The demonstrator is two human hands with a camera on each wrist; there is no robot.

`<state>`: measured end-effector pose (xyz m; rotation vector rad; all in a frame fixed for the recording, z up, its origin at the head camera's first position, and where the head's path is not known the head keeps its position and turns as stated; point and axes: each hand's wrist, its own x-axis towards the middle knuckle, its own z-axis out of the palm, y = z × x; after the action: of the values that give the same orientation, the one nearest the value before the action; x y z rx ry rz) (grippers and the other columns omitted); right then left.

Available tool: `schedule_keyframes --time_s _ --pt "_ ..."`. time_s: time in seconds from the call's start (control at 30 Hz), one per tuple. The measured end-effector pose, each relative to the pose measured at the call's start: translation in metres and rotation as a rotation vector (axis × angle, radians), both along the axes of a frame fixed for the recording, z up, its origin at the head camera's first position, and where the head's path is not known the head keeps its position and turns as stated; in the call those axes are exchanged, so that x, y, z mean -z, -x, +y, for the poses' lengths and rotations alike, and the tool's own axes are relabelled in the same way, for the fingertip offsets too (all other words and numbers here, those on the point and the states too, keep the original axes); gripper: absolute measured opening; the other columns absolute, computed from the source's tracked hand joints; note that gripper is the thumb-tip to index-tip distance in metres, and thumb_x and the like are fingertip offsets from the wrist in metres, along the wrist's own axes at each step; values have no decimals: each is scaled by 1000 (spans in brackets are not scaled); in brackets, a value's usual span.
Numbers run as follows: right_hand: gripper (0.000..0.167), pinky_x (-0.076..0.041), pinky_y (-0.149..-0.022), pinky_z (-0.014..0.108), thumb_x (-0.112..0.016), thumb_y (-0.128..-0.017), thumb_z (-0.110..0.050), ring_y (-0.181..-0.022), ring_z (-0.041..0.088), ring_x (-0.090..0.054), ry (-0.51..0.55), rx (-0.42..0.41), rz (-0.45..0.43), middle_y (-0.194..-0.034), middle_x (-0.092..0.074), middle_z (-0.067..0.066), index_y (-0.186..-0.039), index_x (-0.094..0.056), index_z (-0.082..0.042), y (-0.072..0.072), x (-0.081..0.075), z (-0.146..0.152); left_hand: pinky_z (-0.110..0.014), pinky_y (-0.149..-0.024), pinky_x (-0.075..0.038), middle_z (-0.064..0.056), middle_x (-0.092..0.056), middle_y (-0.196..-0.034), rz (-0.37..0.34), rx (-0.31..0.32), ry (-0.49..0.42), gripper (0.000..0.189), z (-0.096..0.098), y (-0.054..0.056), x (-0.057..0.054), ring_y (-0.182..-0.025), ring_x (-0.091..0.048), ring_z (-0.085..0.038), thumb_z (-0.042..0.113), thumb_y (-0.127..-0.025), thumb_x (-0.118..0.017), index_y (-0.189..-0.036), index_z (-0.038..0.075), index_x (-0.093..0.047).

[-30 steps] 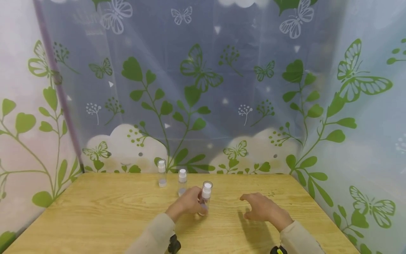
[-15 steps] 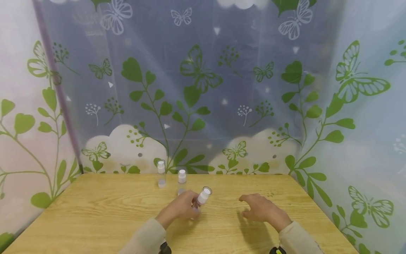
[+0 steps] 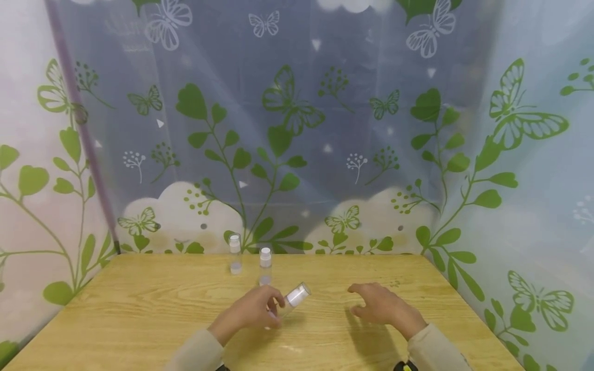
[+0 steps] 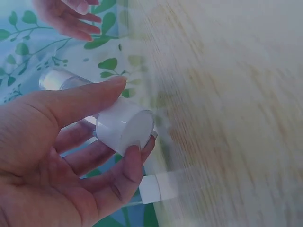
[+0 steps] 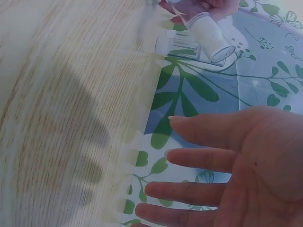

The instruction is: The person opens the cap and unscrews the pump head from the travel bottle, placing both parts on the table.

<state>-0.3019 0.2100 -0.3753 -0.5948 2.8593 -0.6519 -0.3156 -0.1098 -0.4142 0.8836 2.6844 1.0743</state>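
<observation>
My left hand (image 3: pixel 250 310) grips a small clear pump bottle (image 3: pixel 297 294) with a white top under a transparent cap. The bottle is tilted over the table, its capped end pointing up and to the right. Seen in the left wrist view, thumb and fingers wrap the lower part, and the round white base (image 4: pixel 137 130) faces the camera. To the right, my right hand (image 3: pixel 382 304) hovers over the table with nothing in it; the right wrist view shows its fingers (image 5: pixel 184 191) extended and spread.
Two similar bottles stand upright beyond the left hand: one (image 3: pixel 265 265) just behind it, the other (image 3: pixel 235 255) farther back and left. The wooden table (image 3: pixel 162 309) ends at a curtain (image 3: pixel 325 170) printed with leaves and butterflies, which also hangs along both sides.
My left hand has moved left and toward me with the bottle, which has gone from nearly upright to leaning well to the right. The right hand has stayed in place.
</observation>
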Motion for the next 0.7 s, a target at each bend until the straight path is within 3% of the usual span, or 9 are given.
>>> schedule_keyframes --time_s 0.27,0.47,0.7 --pt "44 -47 -104 64 -71 -96 -15 -125 48 -60 26 -59 15 -137 -63 27 -136 -60 2 0 0 -2 -43 -73 -58 -10 -73 -89 -4 -3 29 42 -3 -5 -5 -80 -65 -19 10 -78 -87 -116 1 -71" --pt "46 -47 -104 63 -71 -97 -17 -127 48 -59 35 -98 37 -138 -63 25 -137 -59 1 -1 -6 -9 -37 -71 -59 -10 -74 -89 -14 13 35 42 -4 -8 -8 -78 -66 -16 15 -81 -86 -118 2 -71" --pt "46 -53 -97 60 -70 -97 -16 -119 50 -63 71 -146 38 -140 -61 27 -137 -58 4 -3 -11 -12 -34 -70 -58 -13 -75 -91 7 39 17 41 -8 -13 -11 -80 -67 -18 15 -82 -85 -118 0 -71"
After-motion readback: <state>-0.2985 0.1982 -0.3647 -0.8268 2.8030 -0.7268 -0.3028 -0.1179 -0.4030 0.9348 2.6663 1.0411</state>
